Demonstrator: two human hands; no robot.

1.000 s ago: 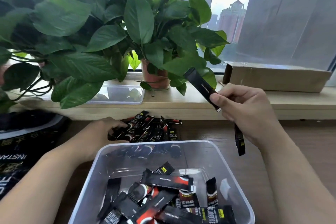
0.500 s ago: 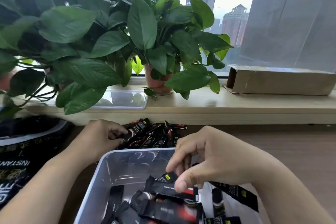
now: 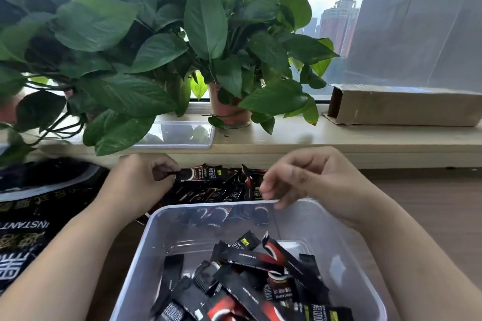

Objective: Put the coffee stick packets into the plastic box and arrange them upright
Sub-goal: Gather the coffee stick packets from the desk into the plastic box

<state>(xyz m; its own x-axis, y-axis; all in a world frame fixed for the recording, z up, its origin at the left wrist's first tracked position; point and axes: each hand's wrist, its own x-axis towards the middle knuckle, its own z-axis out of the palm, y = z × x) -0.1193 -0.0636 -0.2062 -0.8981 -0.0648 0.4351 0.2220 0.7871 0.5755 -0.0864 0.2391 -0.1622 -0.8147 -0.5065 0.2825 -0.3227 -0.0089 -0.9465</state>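
Note:
A clear plastic box (image 3: pixel 347 250) stands in front of me with several black-and-red coffee stick packets (image 3: pixel 250 279) lying jumbled and flat in it. Behind its far rim a loose pile of packets (image 3: pixel 224 189) lies on the wooden table. My left hand (image 3: pixel 142 181) pinches the end of one packet (image 3: pixel 198 174) at the pile's left side. My right hand (image 3: pixel 310 180) hovers above the box's far rim, fingers loosely curled downward, holding nothing.
A large black coffee bag (image 3: pixel 23 219) lies at the left. On the window ledge stand potted plants (image 3: pixel 229 109), a clear lid or tray (image 3: pixel 180 135) and a cardboard box (image 3: pixel 401 107). Leaves hang low over the left of the table.
My right hand dropped its packets into the box and rose, empty, to the far rim. My left hand has taken hold of one packet from the pile.

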